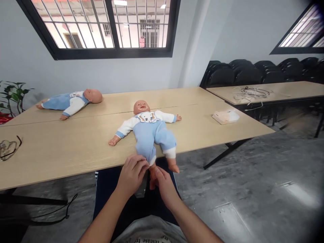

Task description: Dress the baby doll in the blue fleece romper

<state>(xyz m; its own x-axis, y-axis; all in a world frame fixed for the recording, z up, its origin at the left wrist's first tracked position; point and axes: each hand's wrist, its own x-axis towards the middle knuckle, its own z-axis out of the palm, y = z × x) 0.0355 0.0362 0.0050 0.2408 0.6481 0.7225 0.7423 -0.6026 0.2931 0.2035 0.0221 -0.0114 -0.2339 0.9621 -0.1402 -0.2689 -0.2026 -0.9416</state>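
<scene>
Baby doll [149, 131], fully clothed, is laid face-up at the near edge of the worktop [76, 148], legs overhanging, one trouser cuff [151, 159] pinched by fingers of the left hand [133, 173], the bare foot [152, 180] below by the right hand [164, 185].

Hidden between the left hand [133, 175] and right hand [164, 185]: most of one foot of the doll [149, 131], finger hold there hard to make out. Cut off by the left edge: glasses [8, 148] on the bench [63, 148], and a plant [12, 96]. Too small and blurred to name: a pale thing [225, 117] near the bench's right end. Smeared and darkened toward the right edge.
</scene>
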